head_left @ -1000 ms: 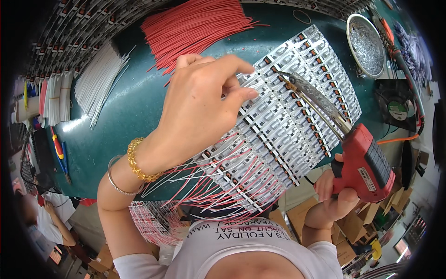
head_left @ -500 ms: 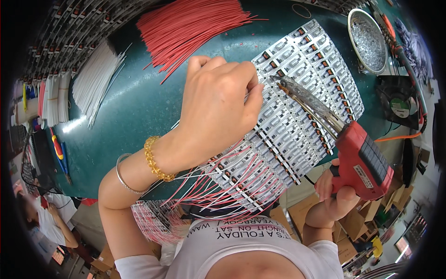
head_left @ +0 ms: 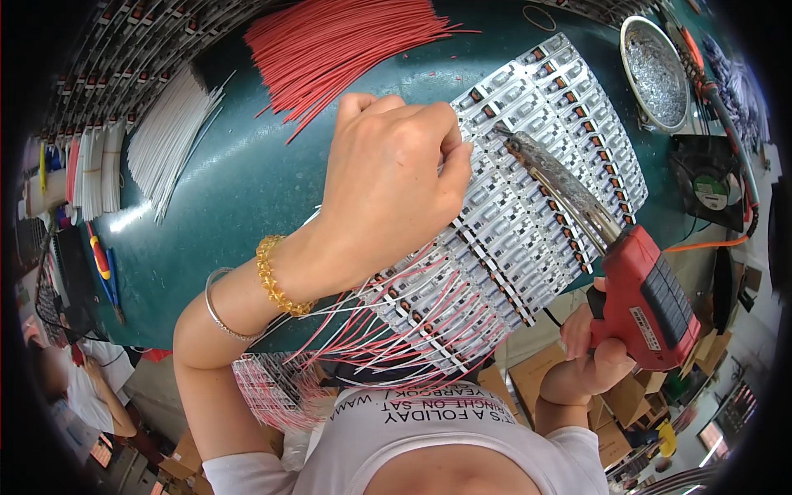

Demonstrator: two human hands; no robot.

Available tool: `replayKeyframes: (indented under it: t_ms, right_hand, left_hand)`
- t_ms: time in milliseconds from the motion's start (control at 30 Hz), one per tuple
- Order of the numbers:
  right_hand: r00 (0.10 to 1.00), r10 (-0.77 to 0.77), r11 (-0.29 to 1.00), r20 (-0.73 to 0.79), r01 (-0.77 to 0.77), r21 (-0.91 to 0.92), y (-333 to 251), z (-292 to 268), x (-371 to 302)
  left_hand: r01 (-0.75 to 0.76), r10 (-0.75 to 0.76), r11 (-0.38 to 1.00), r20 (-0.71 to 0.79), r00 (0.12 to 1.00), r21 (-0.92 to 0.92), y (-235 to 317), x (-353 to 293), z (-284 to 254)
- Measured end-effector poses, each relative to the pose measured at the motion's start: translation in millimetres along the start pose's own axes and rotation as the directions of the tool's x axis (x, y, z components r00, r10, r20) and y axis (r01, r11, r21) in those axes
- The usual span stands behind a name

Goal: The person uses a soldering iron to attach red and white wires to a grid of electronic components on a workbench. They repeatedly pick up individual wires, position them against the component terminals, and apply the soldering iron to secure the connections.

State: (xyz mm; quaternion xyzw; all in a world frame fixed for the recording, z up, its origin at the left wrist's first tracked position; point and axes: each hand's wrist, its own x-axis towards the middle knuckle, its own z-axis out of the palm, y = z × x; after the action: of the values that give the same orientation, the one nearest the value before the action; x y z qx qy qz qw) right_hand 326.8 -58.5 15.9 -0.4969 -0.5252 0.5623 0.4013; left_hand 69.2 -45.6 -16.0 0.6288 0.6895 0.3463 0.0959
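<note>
Left hand (head_left: pixel 398 175), mid-frame, has thumb and forefinger drawn close; whether they pinch anything cannot be told. Right hand (head_left: pixel 601 356), lower right, grips the red soldering gun (head_left: pixel 650 299), probably rigid and best held by its handle, away from the metal nose (head_left: pixel 561 175). Right of centre, the circuit panel (head_left: pixel 513 216) looks thin and stiff, best taken by its edges; the left hand hides part of it.

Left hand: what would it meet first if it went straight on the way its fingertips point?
Probably the tip of the soldering gun; depth is unclear, so the left hand might touch the circuit boards first.
</note>
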Motion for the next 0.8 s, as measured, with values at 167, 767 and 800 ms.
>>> replayKeyframes:
  t_ms: [167, 767, 800]
  right_hand:
    - [0.996, -0.072, 0.994, 0.055, 0.076, -0.074, 1.0, -1.3, 0.1]
    - [0.998, -0.065, 0.998, 0.026, 0.066, -0.018, 5.0, -1.0, -0.9]
    - [0.997, -0.074, 0.997, 0.03, 0.075, -0.021, 5.8, -0.4, -0.1]
  left_hand:
    - [-0.012, 0.012, 1.0, 0.005, 1.0, -0.018, 1.1, 3.2, 1.3]
    - [0.038, -0.039, 0.998, -0.038, 0.999, -0.041, 3.0, 1.3, 0.4]
    - [0.032, -0.033, 0.999, -0.039, 0.999, -0.03, 3.1, 1.4, 0.5]
